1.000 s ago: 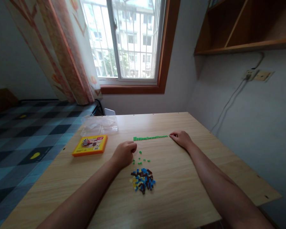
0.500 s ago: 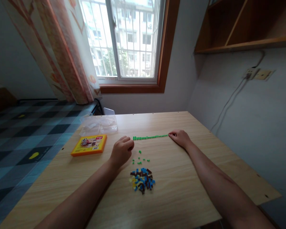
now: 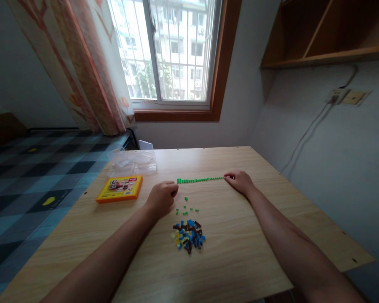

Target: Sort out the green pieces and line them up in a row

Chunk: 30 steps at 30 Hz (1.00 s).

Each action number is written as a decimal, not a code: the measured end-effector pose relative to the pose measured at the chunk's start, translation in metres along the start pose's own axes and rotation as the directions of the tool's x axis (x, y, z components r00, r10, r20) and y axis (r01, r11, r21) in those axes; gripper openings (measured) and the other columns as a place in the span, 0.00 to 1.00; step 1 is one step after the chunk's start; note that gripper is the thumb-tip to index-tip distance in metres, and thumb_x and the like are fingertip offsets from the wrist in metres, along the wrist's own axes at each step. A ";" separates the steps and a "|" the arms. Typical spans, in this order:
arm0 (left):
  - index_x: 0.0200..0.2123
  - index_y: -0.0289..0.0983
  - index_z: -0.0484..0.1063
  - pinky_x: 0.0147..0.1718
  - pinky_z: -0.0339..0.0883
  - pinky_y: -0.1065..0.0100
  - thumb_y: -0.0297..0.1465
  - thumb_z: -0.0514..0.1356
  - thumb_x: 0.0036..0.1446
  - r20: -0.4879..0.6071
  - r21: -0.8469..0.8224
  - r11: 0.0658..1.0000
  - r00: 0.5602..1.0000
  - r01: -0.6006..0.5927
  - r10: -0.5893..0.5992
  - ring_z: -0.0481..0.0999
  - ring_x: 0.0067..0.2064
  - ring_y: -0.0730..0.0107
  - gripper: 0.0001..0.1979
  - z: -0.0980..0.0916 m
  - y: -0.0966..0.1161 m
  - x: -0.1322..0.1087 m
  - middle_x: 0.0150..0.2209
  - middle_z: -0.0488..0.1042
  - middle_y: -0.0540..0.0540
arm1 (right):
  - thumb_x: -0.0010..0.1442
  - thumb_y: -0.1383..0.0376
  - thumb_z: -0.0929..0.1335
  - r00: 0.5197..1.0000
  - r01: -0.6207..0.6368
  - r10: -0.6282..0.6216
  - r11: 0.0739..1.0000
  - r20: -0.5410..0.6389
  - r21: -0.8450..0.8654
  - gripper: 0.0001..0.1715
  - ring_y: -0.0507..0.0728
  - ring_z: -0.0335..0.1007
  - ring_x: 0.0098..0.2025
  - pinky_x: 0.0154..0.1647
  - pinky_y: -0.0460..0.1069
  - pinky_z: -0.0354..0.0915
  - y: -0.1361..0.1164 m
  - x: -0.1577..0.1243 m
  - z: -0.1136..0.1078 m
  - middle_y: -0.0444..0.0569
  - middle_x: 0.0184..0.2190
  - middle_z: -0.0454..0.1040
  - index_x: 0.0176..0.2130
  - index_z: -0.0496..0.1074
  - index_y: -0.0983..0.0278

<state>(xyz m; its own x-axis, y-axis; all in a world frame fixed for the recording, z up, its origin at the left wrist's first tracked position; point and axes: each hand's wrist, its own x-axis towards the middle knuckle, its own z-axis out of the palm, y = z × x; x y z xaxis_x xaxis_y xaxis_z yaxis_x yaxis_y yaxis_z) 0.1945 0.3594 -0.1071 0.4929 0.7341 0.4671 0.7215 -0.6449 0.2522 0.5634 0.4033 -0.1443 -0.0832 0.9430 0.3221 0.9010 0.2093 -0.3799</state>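
Observation:
A long row of small green building bricks [image 3: 200,180] stretches from side to side across the table, with the larger ones at its left end. My right hand [image 3: 239,181] rests at the right end, thumb and finger pinched at the last small green brick. Just below the left end lies my left hand [image 3: 162,197], its fingers curled closed; whatever may be inside is hidden. Several loose green bricks [image 3: 185,213] are scattered between the row and a pile of blue, brown and yellow bricks [image 3: 189,235] nearer to me.
On the wooden table [image 3: 240,256], left of my left hand, lies a yellow-orange box [image 3: 120,189]. Clear plastic trays [image 3: 132,163] stand behind it. A bed with a checked cover [image 3: 60,168] is at the left, and a wall shelf [image 3: 328,59] hangs at the upper right.
The view has shifted slightly. Both hands stay in nearly the same places, the left one curled and the right one at the row's end. The bricks look unchanged.

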 end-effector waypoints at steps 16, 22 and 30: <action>0.23 0.38 0.70 0.31 0.58 0.68 0.18 0.53 0.46 -0.045 -0.019 1.000 0.999 0.025 -0.026 0.69 0.31 0.68 0.11 0.004 -0.008 -0.002 0.28 0.73 0.48 | 0.61 0.57 0.68 1.000 0.012 -0.012 1.000 0.008 -0.006 0.13 0.57 0.76 0.39 0.38 0.49 0.66 0.000 0.000 -0.001 0.45 0.39 0.82 0.39 0.82 0.56; 0.24 0.38 0.71 0.31 0.59 0.68 0.18 0.53 0.44 -0.037 -0.021 0.999 0.999 0.028 -0.029 0.69 0.30 0.69 0.11 0.005 -0.008 -0.003 0.28 0.73 0.48 | 0.61 0.56 0.68 1.000 0.014 -0.014 1.000 0.022 -0.003 0.13 0.56 0.76 0.38 0.38 0.49 0.66 0.003 0.000 0.001 0.45 0.39 0.82 0.40 0.82 0.55; 0.23 0.38 0.72 0.31 0.60 0.68 0.18 0.53 0.44 0.018 -0.050 0.998 0.999 0.029 -0.028 0.70 0.31 0.68 0.11 0.006 -0.008 -0.003 0.28 0.73 0.48 | 0.61 0.56 0.68 1.000 0.005 -0.005 0.999 -0.019 0.040 0.15 0.56 0.75 0.36 0.37 0.48 0.65 0.000 -0.001 0.000 0.46 0.34 0.81 0.44 0.81 0.57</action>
<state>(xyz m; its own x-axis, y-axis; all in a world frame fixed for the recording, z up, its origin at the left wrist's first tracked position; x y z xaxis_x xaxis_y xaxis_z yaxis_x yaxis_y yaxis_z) 0.1896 0.3637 -0.1155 0.4809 0.7556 0.4448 0.7105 -0.6331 0.3074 0.5634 0.4022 -0.1444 -0.0791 0.9370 0.3403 0.8827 0.2245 -0.4129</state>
